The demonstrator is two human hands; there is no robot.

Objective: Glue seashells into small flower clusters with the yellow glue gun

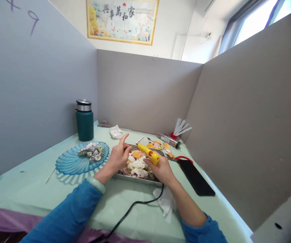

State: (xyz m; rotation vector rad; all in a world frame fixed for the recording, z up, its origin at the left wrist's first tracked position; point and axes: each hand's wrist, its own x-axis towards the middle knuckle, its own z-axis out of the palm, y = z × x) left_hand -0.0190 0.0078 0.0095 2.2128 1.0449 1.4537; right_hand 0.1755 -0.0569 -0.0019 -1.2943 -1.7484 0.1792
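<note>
My right hand (162,169) is wrapped round a yellow hot glue gun (149,154), its nozzle pointing left. A black cord (132,205) runs from below that hand to the table's front edge. Just left of the nozzle is my left hand (118,157), index finger raised and the other fingers curled in; whatever they pinch, if anything, is hidden. Beneath both hands lies a metal tray (135,179) of mixed seashells (138,164), white, orange and brown. To the left, a blue scalloped plate (66,163) bears a cluster of small shells (94,152).
A green bottle (85,125) stands behind the plate. Crumpled tissues lie behind the tray (116,132) and in front of it (166,202). On the right are a black phone (196,177), red-handled scissors (184,157), orange shells (167,146), a clear tube (169,140) and glue sticks (180,126). Grey partitions (147,91) enclose the table.
</note>
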